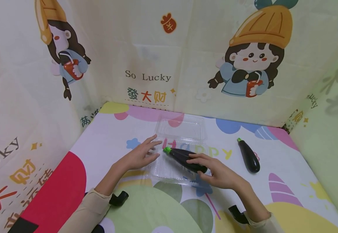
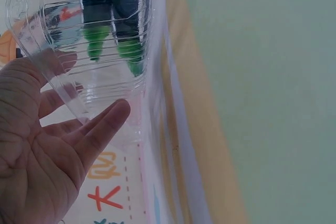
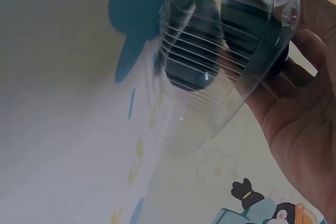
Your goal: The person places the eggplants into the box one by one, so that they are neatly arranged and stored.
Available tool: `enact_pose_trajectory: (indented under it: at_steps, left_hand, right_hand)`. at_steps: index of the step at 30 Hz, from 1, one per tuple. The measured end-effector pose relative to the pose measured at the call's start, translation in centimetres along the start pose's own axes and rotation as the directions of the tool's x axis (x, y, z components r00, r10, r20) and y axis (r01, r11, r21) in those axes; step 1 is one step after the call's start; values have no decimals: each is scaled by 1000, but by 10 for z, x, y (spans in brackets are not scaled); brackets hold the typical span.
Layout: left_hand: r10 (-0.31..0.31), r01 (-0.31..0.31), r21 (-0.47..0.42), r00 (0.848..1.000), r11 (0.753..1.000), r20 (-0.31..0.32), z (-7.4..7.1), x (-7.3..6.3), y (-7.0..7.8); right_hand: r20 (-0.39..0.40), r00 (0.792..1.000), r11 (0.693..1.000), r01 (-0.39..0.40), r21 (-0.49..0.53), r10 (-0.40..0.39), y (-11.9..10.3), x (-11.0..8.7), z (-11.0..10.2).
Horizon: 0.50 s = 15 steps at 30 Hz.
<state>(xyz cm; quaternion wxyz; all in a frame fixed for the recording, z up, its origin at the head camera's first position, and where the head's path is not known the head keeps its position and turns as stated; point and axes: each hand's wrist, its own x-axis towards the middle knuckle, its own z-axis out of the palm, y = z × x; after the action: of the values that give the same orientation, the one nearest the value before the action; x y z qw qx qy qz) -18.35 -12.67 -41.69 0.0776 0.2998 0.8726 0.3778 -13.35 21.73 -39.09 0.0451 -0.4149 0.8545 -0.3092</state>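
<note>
A clear plastic clamshell box (image 1: 163, 174) lies on the table with its lid (image 1: 183, 127) folded back toward the wall. In it is a dark eggplant (image 1: 181, 158) with a green stem end pointing left. My right hand (image 1: 219, 171) holds its thick end, fingers over the top and thumb at the near side. Both wrist views show, through the ribbed plastic, a second eggplant (image 3: 191, 51) below the held one, mostly hidden from the head view. My left hand (image 1: 141, 154) hovers at the box's left side, fingers spread and holding nothing.
Another eggplant (image 1: 248, 156) lies on the table to the right of the box, stem end away from me. A patterned cloth (image 1: 99, 142) covers the table. Printed curtains (image 1: 186, 64) stand behind and on both sides.
</note>
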Motion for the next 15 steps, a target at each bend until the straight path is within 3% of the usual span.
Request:
enact_pose_trajectory:
  at_steps: [8, 15]
  left_hand:
    - [-19, 19, 11, 1000, 1000, -1, 0, 0, 1]
    - [-8, 8, 16, 1000, 1000, 0, 0, 0, 0]
  right_hand:
    - [34, 999, 1000, -9, -20, 10, 2, 4, 2]
    - [21, 999, 994, -31, -103, 33, 4, 5, 5]
